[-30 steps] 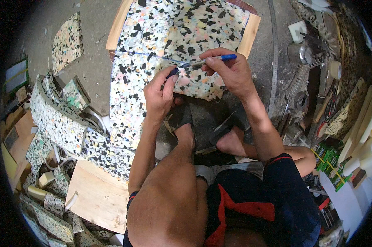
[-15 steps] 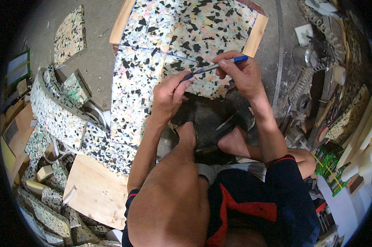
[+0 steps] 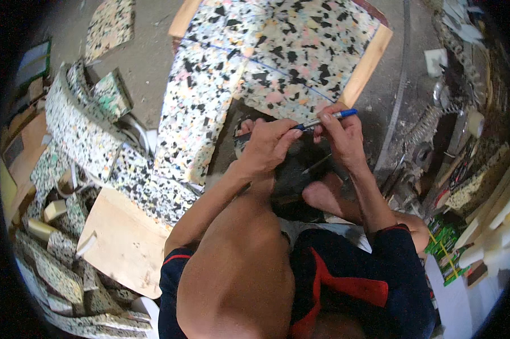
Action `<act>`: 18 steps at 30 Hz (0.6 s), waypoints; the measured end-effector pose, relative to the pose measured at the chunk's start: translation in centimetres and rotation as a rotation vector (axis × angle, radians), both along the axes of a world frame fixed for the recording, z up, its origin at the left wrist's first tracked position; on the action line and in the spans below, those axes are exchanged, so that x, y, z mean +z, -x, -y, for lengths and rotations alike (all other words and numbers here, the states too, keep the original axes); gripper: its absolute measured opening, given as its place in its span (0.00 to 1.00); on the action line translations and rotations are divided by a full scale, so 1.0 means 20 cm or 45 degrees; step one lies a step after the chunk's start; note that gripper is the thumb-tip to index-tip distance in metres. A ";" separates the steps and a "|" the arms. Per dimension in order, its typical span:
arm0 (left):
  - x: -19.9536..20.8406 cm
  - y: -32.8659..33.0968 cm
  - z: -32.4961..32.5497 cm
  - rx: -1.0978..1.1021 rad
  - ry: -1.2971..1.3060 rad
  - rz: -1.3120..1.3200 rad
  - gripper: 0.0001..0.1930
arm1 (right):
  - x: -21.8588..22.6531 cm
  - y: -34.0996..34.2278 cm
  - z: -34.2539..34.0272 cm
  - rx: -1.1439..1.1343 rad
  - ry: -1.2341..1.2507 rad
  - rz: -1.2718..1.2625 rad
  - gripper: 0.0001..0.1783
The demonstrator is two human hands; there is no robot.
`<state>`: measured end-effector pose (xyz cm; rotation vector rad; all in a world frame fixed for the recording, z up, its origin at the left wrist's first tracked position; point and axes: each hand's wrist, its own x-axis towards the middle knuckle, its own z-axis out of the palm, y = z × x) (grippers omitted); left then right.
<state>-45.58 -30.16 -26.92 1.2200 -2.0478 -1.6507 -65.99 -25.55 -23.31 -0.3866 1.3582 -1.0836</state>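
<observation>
Both hands hold a pen with a blue end (image 3: 346,113), slanting up to the right. My left hand (image 3: 268,142) is closed around its lower left end. My right hand (image 3: 343,138) pinches it near the blue end, thumb and fingers pressed together. Just beyond the hands lies a speckled foam sheet (image 3: 300,48), white with black and coloured flecks and blue lines drawn across it. It rests on a curved wooden board (image 3: 368,65), whose edges show at both sides. A long strip of the foam runs toward me on the left.
Foam offcuts (image 3: 79,113) pile up at the left beside a pale plywood panel (image 3: 122,243). Another foam piece (image 3: 111,28) lies at the far left. On the right are a coiled hose (image 3: 421,124), a roll of tape (image 3: 475,123) and a long metal ruler (image 3: 399,96).
Both hands have moved down and to the right with the pen, nearer the foam sheet's lower edge. My left hand has come closer to my right. The view has shifted slightly.
</observation>
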 end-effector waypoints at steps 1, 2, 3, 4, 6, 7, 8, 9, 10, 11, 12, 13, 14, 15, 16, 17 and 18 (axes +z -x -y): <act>-0.01 0.00 -0.03 0.023 0.075 0.056 0.10 | -0.01 -0.01 -0.02 -0.056 0.031 0.033 0.09; -0.01 0.00 -0.06 0.042 0.053 0.051 0.10 | -0.02 -0.03 -0.03 -0.120 0.061 0.063 0.09; -0.02 0.01 -0.08 0.061 0.032 0.045 0.11 | -0.03 -0.02 -0.04 -0.016 0.005 0.029 0.10; -0.03 0.02 -0.10 0.080 0.011 0.039 0.11 | -0.05 -0.01 -0.04 0.035 -0.033 -0.009 0.10; -0.04 0.04 -0.11 0.102 -0.199 -0.051 0.11 | -0.10 0.03 -0.05 0.076 -0.072 -0.086 0.10; -0.05 0.04 -0.10 0.013 -0.123 -0.133 0.13 | -0.13 0.05 -0.06 0.041 -0.142 -0.171 0.11; -0.05 0.03 -0.06 0.077 -0.083 -0.093 0.15 | -0.16 0.07 -0.07 0.003 -0.156 -0.233 0.11; -0.06 0.01 -0.01 0.145 -0.039 -0.052 0.17 | -0.20 0.10 -0.09 -0.007 -0.077 -0.235 0.12; -0.06 -0.03 0.06 0.213 0.008 -0.008 0.18 | -0.24 0.16 -0.11 0.151 -0.155 -0.475 0.15; -0.07 -0.10 0.16 0.334 0.282 0.144 0.21 | -0.25 0.23 -0.14 0.329 -0.152 -0.654 0.18; -0.09 -0.19 0.28 0.453 0.550 0.296 0.23 | -0.26 0.29 -0.18 0.525 -0.244 -0.899 0.21; -0.12 -0.30 0.40 0.570 0.670 0.369 0.24 | -0.26 0.35 -0.23 0.651 -0.281 -0.948 0.23; -0.14 -0.41 0.51 0.692 0.792 0.438 0.26 | -0.25 0.41 -0.28 0.795 -0.406 -1.065 0.26; -0.18 -0.51 0.60 0.753 0.633 0.574 0.28 | -0.25 0.45 -0.31 0.946 -0.561 -1.183 0.28; -0.21 -0.62 0.69 0.803 0.473 0.704 0.31 | -0.24 0.48 -0.34 0.934 -0.539 -1.256 0.29; -0.24 -0.70 0.74 0.763 0.382 0.731 0.32 | -0.23 0.49 -0.36 0.923 -0.562 -1.329 0.31; -0.27 -0.76 0.79 0.713 0.293 0.748 0.34 | -0.22 0.49 -0.37 0.907 -0.611 -1.417 0.32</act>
